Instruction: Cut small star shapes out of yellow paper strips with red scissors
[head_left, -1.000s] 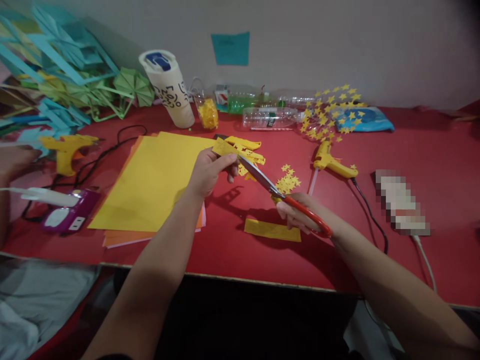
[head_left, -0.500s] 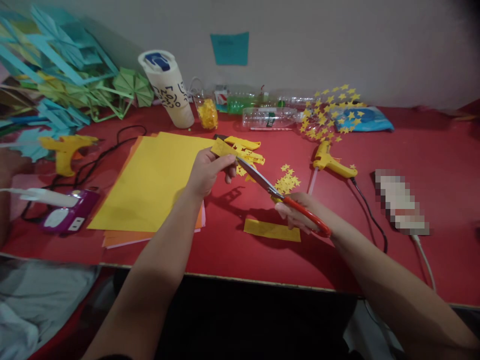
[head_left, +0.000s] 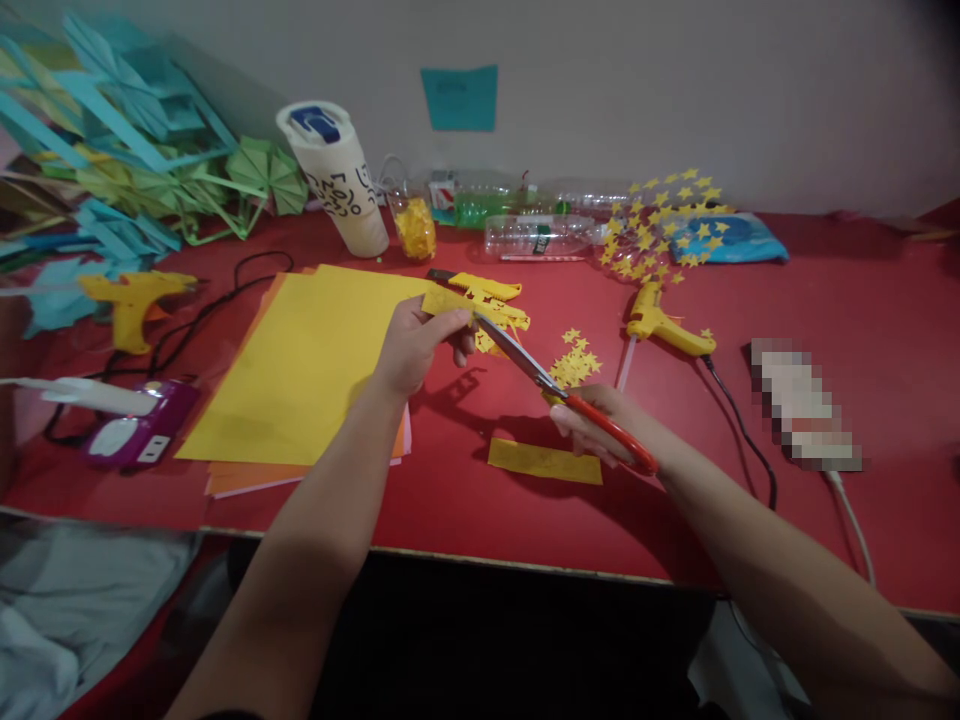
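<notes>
My left hand (head_left: 412, 345) pinches a small piece of yellow paper (head_left: 444, 300) between thumb and fingers. Red-handled scissors (head_left: 611, 432) are gripped in my right hand (head_left: 592, 420), their blades pointing up and left so that the tips meet the paper's edge by my left thumb. Under and behind the paper lie cut yellow scraps (head_left: 499, 318) and a yellow-handled cutter (head_left: 487, 287). Close to my right hand sits a small pile of yellow paper stars (head_left: 576, 362). A yellow paper strip (head_left: 545, 461) rests on the red table (head_left: 465, 510) nearer to me.
Stacked yellow and orange sheets (head_left: 300, 360) lie left. Glue guns stand at left (head_left: 131, 305) and right (head_left: 664, 325), with cords. A white tumbler (head_left: 337, 180), plastic bottles (head_left: 540, 235) and a star-covered clear object (head_left: 637, 235) line the back. A purple power strip (head_left: 139, 425) is at far left.
The scissors' handles have moved slightly left and closer together with my right hand. My left hand and the paper have hardly shifted. At the far left, another person's hand has drawn back.
</notes>
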